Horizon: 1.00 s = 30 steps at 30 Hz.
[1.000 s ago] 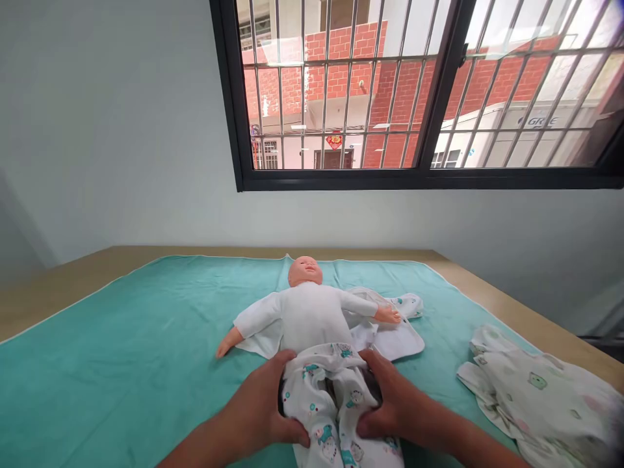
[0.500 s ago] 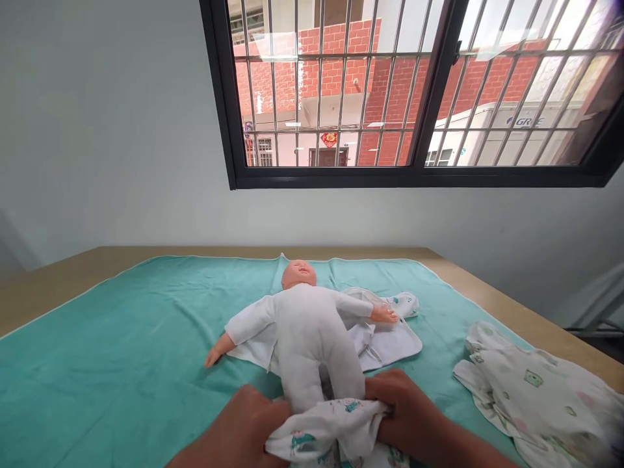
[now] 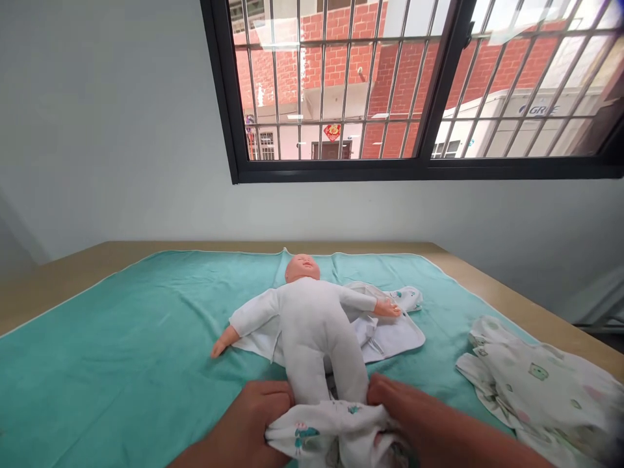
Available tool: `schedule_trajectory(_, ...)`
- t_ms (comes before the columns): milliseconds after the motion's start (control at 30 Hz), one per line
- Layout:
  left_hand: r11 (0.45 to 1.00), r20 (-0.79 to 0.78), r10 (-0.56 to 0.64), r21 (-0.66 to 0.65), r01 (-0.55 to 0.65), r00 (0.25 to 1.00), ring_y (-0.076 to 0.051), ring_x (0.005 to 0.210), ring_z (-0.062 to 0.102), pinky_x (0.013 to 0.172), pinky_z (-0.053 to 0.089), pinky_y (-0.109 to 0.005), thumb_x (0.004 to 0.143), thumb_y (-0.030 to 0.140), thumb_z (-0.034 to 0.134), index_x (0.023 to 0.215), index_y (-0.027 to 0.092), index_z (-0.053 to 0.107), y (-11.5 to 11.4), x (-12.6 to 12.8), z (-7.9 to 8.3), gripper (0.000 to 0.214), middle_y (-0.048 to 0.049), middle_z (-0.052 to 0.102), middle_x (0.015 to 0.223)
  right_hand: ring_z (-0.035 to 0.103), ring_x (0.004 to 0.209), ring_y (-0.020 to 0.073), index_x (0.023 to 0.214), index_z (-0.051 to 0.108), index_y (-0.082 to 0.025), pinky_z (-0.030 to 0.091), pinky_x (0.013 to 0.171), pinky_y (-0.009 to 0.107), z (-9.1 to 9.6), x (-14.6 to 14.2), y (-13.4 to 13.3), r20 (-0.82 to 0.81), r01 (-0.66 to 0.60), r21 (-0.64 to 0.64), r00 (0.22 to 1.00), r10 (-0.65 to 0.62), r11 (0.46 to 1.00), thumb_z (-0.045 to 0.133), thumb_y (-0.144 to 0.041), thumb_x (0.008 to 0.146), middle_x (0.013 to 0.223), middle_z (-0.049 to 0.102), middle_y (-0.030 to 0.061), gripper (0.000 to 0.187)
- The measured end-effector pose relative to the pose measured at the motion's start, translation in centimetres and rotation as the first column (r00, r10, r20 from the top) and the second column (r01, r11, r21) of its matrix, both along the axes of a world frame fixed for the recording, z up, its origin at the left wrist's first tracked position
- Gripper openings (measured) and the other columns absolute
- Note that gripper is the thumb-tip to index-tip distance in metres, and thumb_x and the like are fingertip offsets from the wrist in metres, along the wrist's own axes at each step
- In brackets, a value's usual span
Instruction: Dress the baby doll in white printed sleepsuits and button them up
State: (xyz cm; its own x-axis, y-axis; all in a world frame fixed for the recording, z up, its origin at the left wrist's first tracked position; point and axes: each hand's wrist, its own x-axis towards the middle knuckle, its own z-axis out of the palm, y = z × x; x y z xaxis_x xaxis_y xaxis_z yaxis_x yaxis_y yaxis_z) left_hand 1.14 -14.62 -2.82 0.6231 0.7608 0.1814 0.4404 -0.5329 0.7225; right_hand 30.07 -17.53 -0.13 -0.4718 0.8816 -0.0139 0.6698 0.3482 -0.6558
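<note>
Printed trousers (image 3: 331,432) sit bunched around the lower legs of the doll (image 3: 312,318), pinched from both sides. On the near left, the left hand (image 3: 248,419) clamps the cloth's left edge, fingers curled in. The right hand (image 3: 404,416) grips the right edge likewise, both equally close. The doll lies face-up, its long axis running straight away from the grip, head farthest, over a white wrap (image 3: 397,338) and a teal towel (image 3: 121,338). Right of the grip, apart, lie loose printed clothes (image 3: 531,383).

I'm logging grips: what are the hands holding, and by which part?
The trousers, by their bunched top edge: left hand and right hand grip it on either side of the doll's legs.
</note>
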Motion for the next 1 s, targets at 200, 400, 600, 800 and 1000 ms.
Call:
schedule_trajectory(200, 0.988, -0.021, -0.011, -0.154, 0.007, 1.000, -0.011, 0.064, 0.050, 0.059, 0.038, -0.018, 0.080, 0.036, 0.064, 0.069, 0.016, 0.059, -1.1, -0.3, 0.0, 0.024, 0.0045, 0.056, 0.066, 0.054, 0.098, 0.0259, 0.109, 0.057, -0.021, 0.044, 0.085, 0.034, -0.2, -1.3, -1.0, 0.134, -0.053, -0.065, 0.989, 0.061, 0.996, 0.081, -0.035, 0.053, 0.113, 0.056, 0.0067, 0.062)
schedule_trajectory(400, 0.959, 0.040, 0.063, -0.279, -0.049, 0.997, -0.035, 0.128, 0.045, 0.107, 0.037, -0.045, 0.052, 0.059, 0.082, 0.145, 0.026, 0.031, -5.8, -2.2, -2.3, 0.112, -0.0109, 0.045, 0.142, 0.049, 0.111, 0.0276, 0.115, 0.054, -0.021, 0.043, 0.094, 0.038, -0.2, -0.1, -1.3, 0.075, -0.113, -0.113, 0.990, 0.122, 0.987, 0.080, -0.046, 0.057, 0.120, 0.052, 0.0059, 0.068)
schedule_trajectory(600, 0.962, -0.051, 0.175, 0.222, -0.160, 0.983, -0.045, 0.136, 0.033, 0.108, 0.034, -0.057, 0.044, 0.051, 0.088, 0.151, 0.027, 0.009, -9.4, -0.8, -6.9, 0.135, -0.0216, 0.024, 0.151, 0.019, 0.141, 0.0397, 0.150, 0.020, -0.018, 0.028, 0.111, 0.050, -3.2, 0.5, -4.0, 0.110, -0.165, -0.067, 0.979, 0.172, 0.984, 0.082, -0.054, 0.047, 0.153, 0.022, 0.0175, 0.125)
schedule_trajectory(800, 0.900, -0.107, 0.289, 0.368, -0.232, 0.951, -0.040, 0.130, 0.044, 0.104, 0.043, -0.049, 0.055, 0.040, 0.084, 0.151, 0.027, 0.019, -10.5, 0.6, -7.4, 0.117, -0.0184, 0.038, 0.146, 0.026, 0.136, 0.0455, 0.148, 0.017, -0.009, 0.029, 0.108, 0.058, -7.5, -0.5, -5.6, 0.064, -0.085, 0.259, 0.995, 0.071, 0.962, 0.084, -0.053, 0.040, 0.147, 0.028, 0.0265, 0.134)
schedule_trajectory(1000, 0.833, -0.093, 0.308, 0.508, -0.221, 0.947, -0.025, 0.114, 0.061, 0.100, 0.047, -0.037, 0.079, 0.016, 0.060, 0.144, 0.030, 0.035, -10.2, -0.4, -7.8, 0.071, -0.0086, 0.062, 0.124, 0.043, 0.124, 0.0414, 0.134, 0.035, -0.013, 0.028, 0.108, 0.056, -7.0, -0.6, -5.8, 0.078, -0.074, 0.410, 0.996, 0.046, 0.909, 0.083, -0.045, 0.043, 0.129, 0.050, 0.0200, 0.108)
